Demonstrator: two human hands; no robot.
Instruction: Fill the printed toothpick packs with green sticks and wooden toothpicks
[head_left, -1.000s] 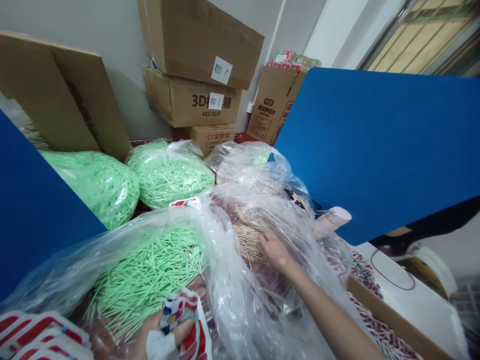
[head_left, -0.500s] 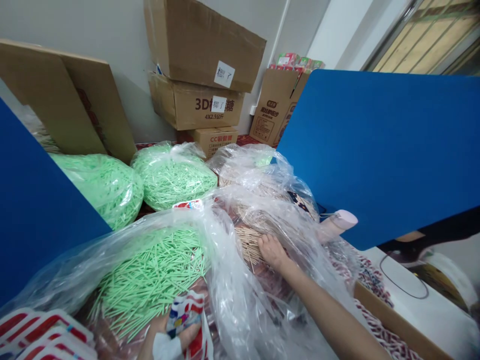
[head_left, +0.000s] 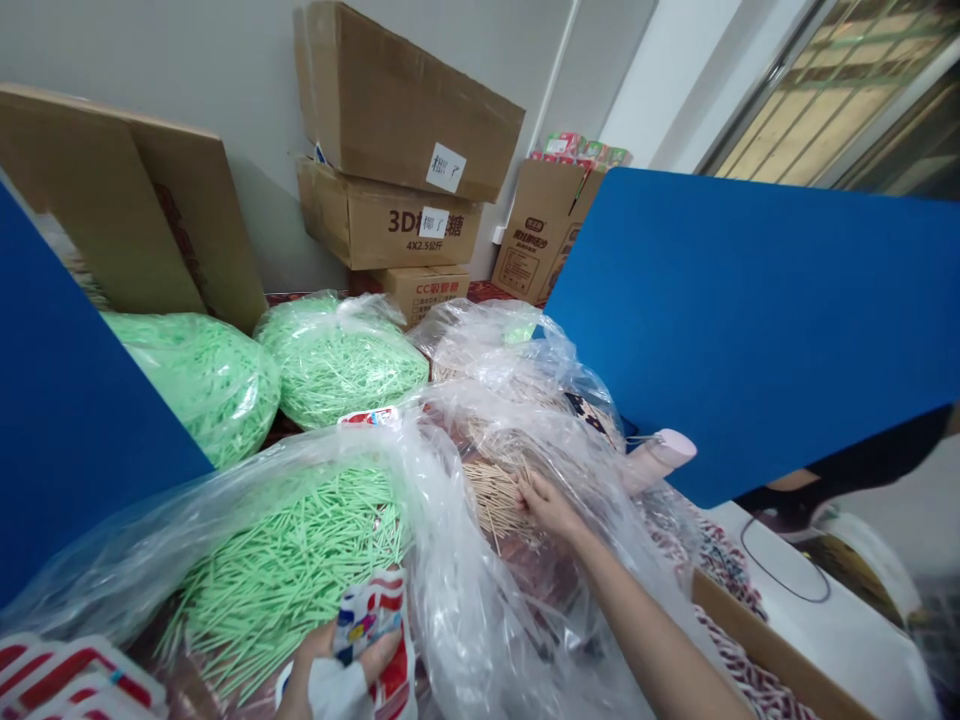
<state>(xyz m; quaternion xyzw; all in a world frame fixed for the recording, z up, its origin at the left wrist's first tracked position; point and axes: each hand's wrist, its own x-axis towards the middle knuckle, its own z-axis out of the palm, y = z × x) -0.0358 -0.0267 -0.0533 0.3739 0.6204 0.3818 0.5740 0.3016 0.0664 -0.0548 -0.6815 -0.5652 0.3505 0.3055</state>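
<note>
My left hand (head_left: 311, 665), at the bottom of the head view with a white covering near the thumb, is closed around a red, white and blue printed packet (head_left: 371, 615). Thin green sticks (head_left: 300, 550) lie in a loose heap just beyond it, within an opened clear plastic bag (head_left: 442, 540). Over at the tan sticks (head_left: 495, 495), my right hand (head_left: 547, 505) has its fingers pinched together on a few at the heap's right side. Its fingertips are partly hidden.
Full bags of green sticks (head_left: 341, 365) stand behind, before stacked cartons (head_left: 405, 215). Blue panels (head_left: 750, 320) flank both sides. More printed packets (head_left: 82, 680) lie at lower left. A pink cylinder (head_left: 660, 460) and a carton of red-and-white twisted pieces (head_left: 750, 670) are at right.
My right hand has drawn its fingers into a pinch at the tan sticks and lifted slightly. My left hand still holds the packet. The view has shifted a little.
</note>
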